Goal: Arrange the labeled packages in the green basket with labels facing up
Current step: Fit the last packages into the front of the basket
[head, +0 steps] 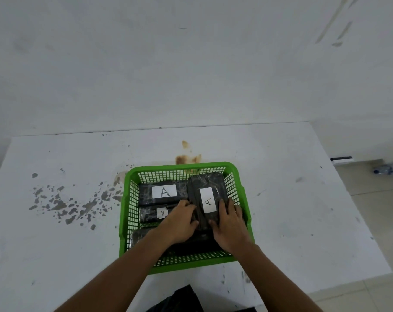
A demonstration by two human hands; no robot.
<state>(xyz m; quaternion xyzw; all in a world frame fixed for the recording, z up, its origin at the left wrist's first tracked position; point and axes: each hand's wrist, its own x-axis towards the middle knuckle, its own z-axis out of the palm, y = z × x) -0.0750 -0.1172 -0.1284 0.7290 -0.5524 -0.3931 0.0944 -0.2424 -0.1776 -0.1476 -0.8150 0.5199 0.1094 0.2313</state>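
Head view: your left hand (179, 224) and right hand (230, 228) clamp the near end of a wrapped package (208, 197), fingers on both sides. It's in the green basket (125, 199), right side, label up.

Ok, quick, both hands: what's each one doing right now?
Left hand: fingers closed on the left edge of the upright-lying package, label A up.
Right hand: gripping the same package's right edge, inside the green basket.

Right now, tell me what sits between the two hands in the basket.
In the head view, a black wrapped package with its "A" label up lies between the left hand and right hand.
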